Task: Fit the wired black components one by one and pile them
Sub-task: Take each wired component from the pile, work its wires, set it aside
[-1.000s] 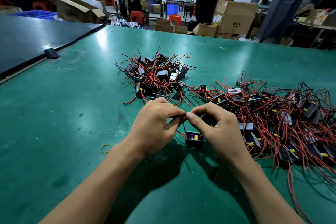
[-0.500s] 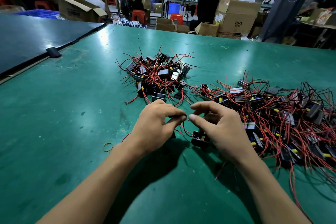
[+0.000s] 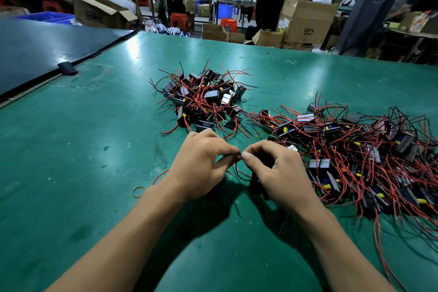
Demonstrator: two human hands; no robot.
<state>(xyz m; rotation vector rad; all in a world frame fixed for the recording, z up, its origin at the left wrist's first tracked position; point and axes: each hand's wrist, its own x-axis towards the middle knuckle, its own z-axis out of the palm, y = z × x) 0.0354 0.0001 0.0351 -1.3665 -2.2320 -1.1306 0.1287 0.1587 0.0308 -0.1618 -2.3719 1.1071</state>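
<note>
— So, what is being worked near the front edge of the green counter (image 3: 71,149)?
— A small, boxy black component (image 3: 257,185) trailing thin red and black wires (image 3: 237,170). The left grip (image 3: 201,168) and right grip (image 3: 282,173) meet fingertip to fingertip, each pinching those wires between thumb and forefinger.
— And the body of the part?
— It sits on the counter below the pinch, tucked under the right grip, with the wires looping up to the fingertips.
— The rest of the stock?
— A compact pile (image 3: 203,99) of like parts lies mid-counter, beyond the left grip. A wider heap (image 3: 355,149) sprawls toward the counter's right side, cut off by the frame. A yellow rubber band (image 3: 138,191) lies just beside the left wrist.
— Anything unclear?
— The right grip covers most of the component, so its face cannot be read. Which wire each grip pinches cannot be told.
</note>
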